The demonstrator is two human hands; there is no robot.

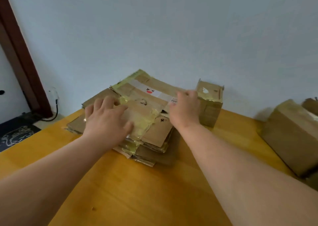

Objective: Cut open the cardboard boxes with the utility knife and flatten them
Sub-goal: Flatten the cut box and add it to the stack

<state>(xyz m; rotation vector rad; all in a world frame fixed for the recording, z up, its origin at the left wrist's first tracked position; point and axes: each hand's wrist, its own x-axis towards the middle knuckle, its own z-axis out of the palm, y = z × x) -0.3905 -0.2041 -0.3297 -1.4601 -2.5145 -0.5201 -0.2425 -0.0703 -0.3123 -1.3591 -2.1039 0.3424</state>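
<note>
While both forearms reach forward over the yellow wooden counter (120,191), the two hands bear on a stack of flattened boxes (142,122) lying near the counter's far edge, close to the pale wall (172,28). Left hand (106,120): palm down, fingers spread and straight, pressing flat on the near left part of the top sheet, thumb extended toward a band of yellowish tape (144,120) that crosses the cardboard. Right hand (185,108): set at the right edge of the stack, fingers bent over the far right rim of the top sheet; whether they grip the edge or only press on it cannot be determined. The top sheet carries a white label (153,91) with a red mark. Several flattened layers show at the near corner of the stack, their edges uneven and taped.

Just right of the stack, touching or nearly touching the right hand, stands a small box (210,102), upright, its top flaps raised and yellow tape on its upper side. Well apart, at the right edge of the counter, sits a larger closed box (292,136), with part of another carton behind it. No knife is visible in this view.

At left, beyond the counter: a dark brown door frame (22,57), a black cable (56,110) on the floor, and a dark patterned mat (15,134).
</note>
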